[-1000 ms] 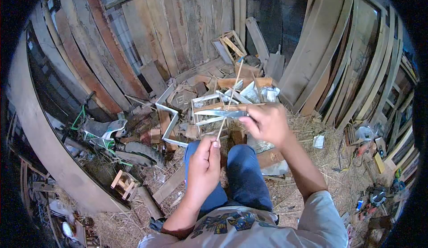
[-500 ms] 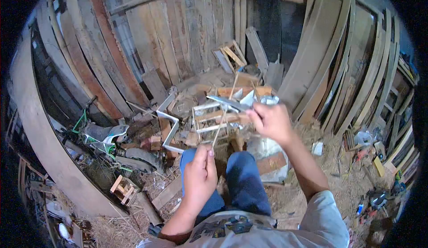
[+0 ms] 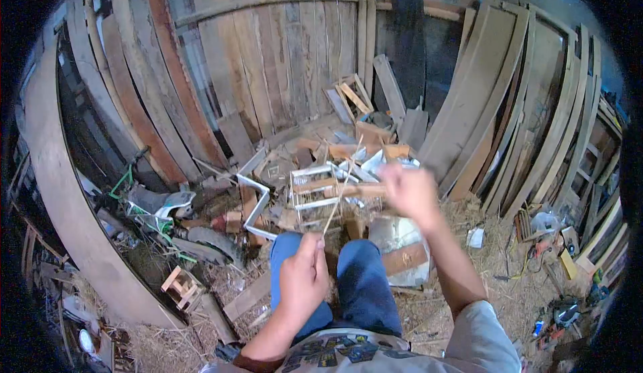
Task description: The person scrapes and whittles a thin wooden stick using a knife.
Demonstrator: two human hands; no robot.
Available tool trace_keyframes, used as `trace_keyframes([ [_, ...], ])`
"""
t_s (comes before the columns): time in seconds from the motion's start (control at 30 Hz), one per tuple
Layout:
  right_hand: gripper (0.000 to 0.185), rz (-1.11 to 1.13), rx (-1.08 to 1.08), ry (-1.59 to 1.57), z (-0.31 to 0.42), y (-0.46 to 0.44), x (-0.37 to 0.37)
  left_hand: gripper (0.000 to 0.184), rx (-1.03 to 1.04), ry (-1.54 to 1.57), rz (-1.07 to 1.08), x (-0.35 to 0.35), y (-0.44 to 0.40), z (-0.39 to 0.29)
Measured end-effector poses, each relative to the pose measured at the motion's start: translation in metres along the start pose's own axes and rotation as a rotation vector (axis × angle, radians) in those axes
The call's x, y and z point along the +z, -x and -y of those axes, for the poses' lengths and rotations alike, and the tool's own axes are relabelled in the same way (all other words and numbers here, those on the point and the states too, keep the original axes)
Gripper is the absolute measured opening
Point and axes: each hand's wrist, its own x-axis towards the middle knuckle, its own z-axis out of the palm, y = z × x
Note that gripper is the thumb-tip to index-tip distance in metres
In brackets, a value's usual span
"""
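Observation:
My left hand (image 3: 305,276) is closed round the lower end of a thin pale wooden stick (image 3: 343,189), which slants up and away from it. To the right of the stick, my right hand (image 3: 407,189) is raised with its fingers curled. Motion blurs it, and the knife seen in it earlier cannot be made out now. Beyond the hands lies a small wooden frame with white edges (image 3: 315,204), among wood scraps on the floor.
Boards lean on the back wall (image 3: 288,58) and at the right (image 3: 469,98). A zigzag white frame (image 3: 258,205) and a green-and-white motorbike (image 3: 157,205) are at the left. Power tools (image 3: 566,313) lie on the straw at the lower right.
My right hand has moved from beside the stick to the right, and the knife blade no longer shows. My left hand, still on the stick, has sunk slightly in view as the camera tilted up.

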Motion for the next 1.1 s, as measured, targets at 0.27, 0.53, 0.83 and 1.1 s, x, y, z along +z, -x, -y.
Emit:
trace_keyframes([
  [0.27, 0.036, -0.033, 0.422, -0.928, -0.006, 0.006, 0.012, 0.015, -0.136, 0.045, 0.084, 0.02, 0.007, 0.004],
  [0.53, 0.018, -0.043, 0.399, -1.142, 0.013, -0.013, 0.043, 0.013, -0.171, -0.069, 0.139, 0.039, 0.004, 0.01],
  [0.83, 0.017, 0.176, 0.457, -1.351, 0.007, -0.02, 0.069, 0.021, -0.536, 0.633, 0.379, 0.054, -0.027, 0.021],
  [1.1, 0.016, 0.112, 0.076, -1.074, 0.0, -0.011, 0.068, 0.021, -0.625, 0.664, 0.346, 0.034, -0.039, 0.009],
])
